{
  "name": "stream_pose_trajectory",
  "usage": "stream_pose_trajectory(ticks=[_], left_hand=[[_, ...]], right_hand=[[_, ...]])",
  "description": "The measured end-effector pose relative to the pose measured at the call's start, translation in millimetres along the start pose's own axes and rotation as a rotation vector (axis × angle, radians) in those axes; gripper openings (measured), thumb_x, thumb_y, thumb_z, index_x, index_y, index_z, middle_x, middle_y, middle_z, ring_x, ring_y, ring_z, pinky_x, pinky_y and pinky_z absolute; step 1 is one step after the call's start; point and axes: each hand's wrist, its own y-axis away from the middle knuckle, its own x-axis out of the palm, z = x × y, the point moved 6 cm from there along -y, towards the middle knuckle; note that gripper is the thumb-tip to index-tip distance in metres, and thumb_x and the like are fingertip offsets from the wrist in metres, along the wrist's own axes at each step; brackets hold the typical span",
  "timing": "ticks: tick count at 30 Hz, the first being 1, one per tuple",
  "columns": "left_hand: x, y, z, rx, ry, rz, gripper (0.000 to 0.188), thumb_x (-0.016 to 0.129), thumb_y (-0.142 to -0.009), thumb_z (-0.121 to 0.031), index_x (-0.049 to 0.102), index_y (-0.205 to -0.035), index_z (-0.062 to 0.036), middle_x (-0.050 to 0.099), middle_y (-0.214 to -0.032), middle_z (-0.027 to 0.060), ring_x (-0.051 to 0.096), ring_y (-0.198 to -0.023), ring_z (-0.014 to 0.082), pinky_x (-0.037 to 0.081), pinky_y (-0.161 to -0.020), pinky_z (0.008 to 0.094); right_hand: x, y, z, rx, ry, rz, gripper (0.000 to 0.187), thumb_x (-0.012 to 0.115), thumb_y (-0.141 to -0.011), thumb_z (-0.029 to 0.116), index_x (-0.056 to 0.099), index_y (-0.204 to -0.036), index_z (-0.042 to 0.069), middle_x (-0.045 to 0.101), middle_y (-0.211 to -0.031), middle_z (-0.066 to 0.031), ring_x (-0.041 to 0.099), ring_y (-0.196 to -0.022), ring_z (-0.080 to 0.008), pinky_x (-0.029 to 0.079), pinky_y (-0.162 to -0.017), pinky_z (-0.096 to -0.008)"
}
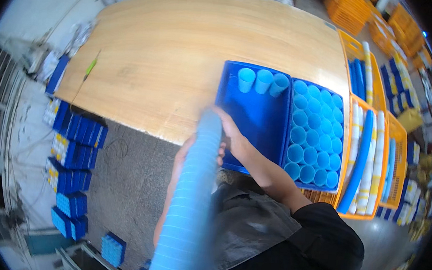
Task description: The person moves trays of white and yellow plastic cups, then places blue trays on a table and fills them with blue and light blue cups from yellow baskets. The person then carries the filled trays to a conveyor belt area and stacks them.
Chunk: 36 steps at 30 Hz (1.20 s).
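A long stack of nested light-blue cups [188, 199] rises from the lower edge in front of me, smeared by motion at its far end. Wrapped round its upper part, my left hand [183, 150] is mostly hidden behind it. My right hand [230, 133] curls round the stack near the far end, its fingers partly covered. Just right of that hand lies a blue tray [255, 125], with three upright light-blue cups [264, 82] along its far side. Touching it on the right is a second blue tray [312, 185], packed with rows of upright cups [313, 122].
Both trays rest on a wooden table [182, 46]. A green-handled tool [91, 67] with a cord lies at its left. Orange crates [382, 163] with white, yellow and blue cup stacks stand right of the table. Filled blue trays [75, 147] sit on the floor at left.
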Motion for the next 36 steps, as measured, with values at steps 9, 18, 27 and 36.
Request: stream_pose_trajectory(ticks=[9, 18, 27, 36], left_hand=[[38, -59, 17, -0.408, -0.591, -0.252, 0.048, 0.060, -0.098, -0.037, 0.055, -0.121, 0.0045, 0.067, -0.096, 0.0206, 0.069, -0.078, 0.0257, 0.060, -0.066, 0.0361], [49, -97, 10, -0.132, -0.302, -0.279, 0.063, 0.052, -0.102, -0.041, 0.040, -0.138, 0.0085, 0.049, -0.120, 0.0312, 0.064, -0.091, 0.0324, 0.062, -0.069, 0.0368], [45, -142, 26, -0.474, -0.634, -0.282, 0.059, 0.057, -0.100, -0.043, 0.050, -0.133, 0.0054, 0.064, -0.104, 0.0282, 0.070, -0.084, 0.0327, 0.062, -0.072, 0.0435], [60, -155, 23, -0.567, -0.653, -0.205, 0.056, 0.060, -0.099, -0.042, 0.056, -0.126, 0.0056, 0.067, -0.100, 0.0266, 0.071, -0.087, 0.0337, 0.063, -0.072, 0.0430]], right_hand=[[-78, 14, 48, -0.044, 0.083, -0.292, 0.039, 0.068, -0.093, 0.030, 0.057, -0.114, -0.001, 0.063, -0.106, -0.0164, 0.065, -0.094, -0.0285, 0.055, -0.085, -0.0446], [-61, -4, 98, -0.086, -0.190, -0.316, 0.045, 0.050, -0.102, 0.048, 0.061, -0.116, 0.006, 0.065, -0.107, -0.0131, 0.061, -0.092, -0.0243, 0.053, -0.084, -0.0407], [-124, -3, 91, -0.104, -0.169, -0.155, 0.038, 0.060, -0.098, 0.035, 0.054, -0.118, 0.004, 0.060, -0.105, -0.0168, 0.060, -0.097, -0.0312, 0.048, -0.091, -0.0487], [-111, 28, 88, -0.050, -0.182, -0.105, 0.056, 0.045, -0.102, 0.056, 0.057, -0.123, 0.005, 0.065, -0.110, -0.0132, 0.061, -0.101, -0.0291, 0.048, -0.089, -0.0439]])
